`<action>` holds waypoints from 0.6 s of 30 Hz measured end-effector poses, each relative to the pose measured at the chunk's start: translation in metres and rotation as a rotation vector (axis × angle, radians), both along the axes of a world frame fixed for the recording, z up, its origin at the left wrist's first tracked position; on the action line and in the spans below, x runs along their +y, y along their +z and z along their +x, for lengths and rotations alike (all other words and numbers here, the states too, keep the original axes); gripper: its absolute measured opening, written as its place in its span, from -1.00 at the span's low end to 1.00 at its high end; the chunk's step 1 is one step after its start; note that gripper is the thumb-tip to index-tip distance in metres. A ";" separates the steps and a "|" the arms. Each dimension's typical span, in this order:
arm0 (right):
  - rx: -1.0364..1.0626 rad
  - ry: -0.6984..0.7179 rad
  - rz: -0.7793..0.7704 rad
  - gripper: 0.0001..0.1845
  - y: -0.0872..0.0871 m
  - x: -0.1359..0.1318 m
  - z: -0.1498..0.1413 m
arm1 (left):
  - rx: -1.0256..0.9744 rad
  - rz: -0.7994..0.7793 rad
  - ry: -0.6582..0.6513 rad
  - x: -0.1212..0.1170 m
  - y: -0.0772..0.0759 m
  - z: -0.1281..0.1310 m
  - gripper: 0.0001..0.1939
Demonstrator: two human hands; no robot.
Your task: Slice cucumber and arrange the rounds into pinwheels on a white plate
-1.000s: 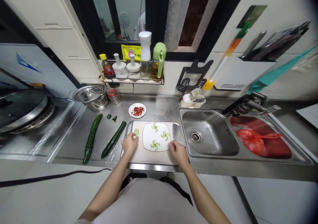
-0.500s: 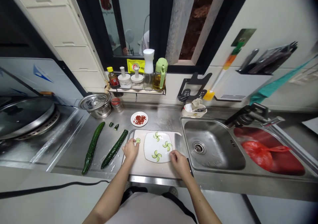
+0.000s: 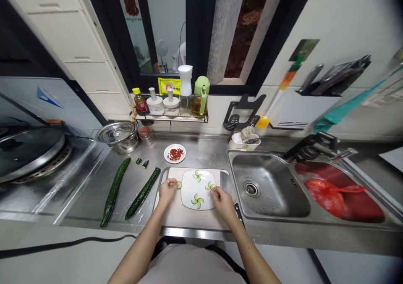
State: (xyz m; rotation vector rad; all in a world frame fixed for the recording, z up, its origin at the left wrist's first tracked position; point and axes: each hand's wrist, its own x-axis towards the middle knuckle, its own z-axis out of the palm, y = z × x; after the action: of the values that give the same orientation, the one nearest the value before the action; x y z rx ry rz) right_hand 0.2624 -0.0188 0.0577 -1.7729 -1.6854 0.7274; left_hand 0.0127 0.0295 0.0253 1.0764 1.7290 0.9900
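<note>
My left hand [image 3: 168, 191] pinches a thin cucumber slice [image 3: 179, 185] beside the left edge of a white plate [image 3: 188, 190]. On the plate are three pinwheels of cut cucumber slices [image 3: 197, 201]. My right hand [image 3: 222, 201] has its fingers bunched over the plate's right rim, close to the right-hand pinwheel; whatever lies between those fingertips is hidden. Beneath the plate is a pale cutting board [image 3: 185, 221]. A knife [image 3: 238, 212] lies along the board's right side, partly behind my right hand and forearm.
Two long cucumbers [image 3: 115, 191] and two small cucumber ends [image 3: 145, 164] lie left of the board. Behind it sits a small dish [image 3: 170, 158] of chopped red pieces. To the right is a steel sink [image 3: 267, 191]; at the left, a lidded pot [image 3: 121, 139].
My left hand has lifted a cucumber slice off the board and brought it toward the plate. My right hand has shifted slightly inward over the plate's rim. The camera view has tilted.
</note>
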 end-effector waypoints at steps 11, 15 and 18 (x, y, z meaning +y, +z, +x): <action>0.421 0.239 0.059 -0.80 0.053 0.047 -0.059 | -0.408 0.153 -0.234 0.001 0.080 0.026 -0.68; 0.458 0.234 0.088 -0.83 0.061 0.048 -0.065 | -0.362 0.188 -0.221 -0.001 0.089 0.026 -0.62; 0.468 0.205 0.107 -0.81 0.064 0.047 -0.065 | -0.315 0.158 -0.178 -0.004 0.093 0.023 -0.57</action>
State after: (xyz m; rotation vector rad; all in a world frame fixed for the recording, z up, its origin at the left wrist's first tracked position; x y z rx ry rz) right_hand 0.1973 0.0278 0.1215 -1.2447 -1.5565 1.0293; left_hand 0.0360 0.0255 0.1180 1.0869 1.2965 1.1290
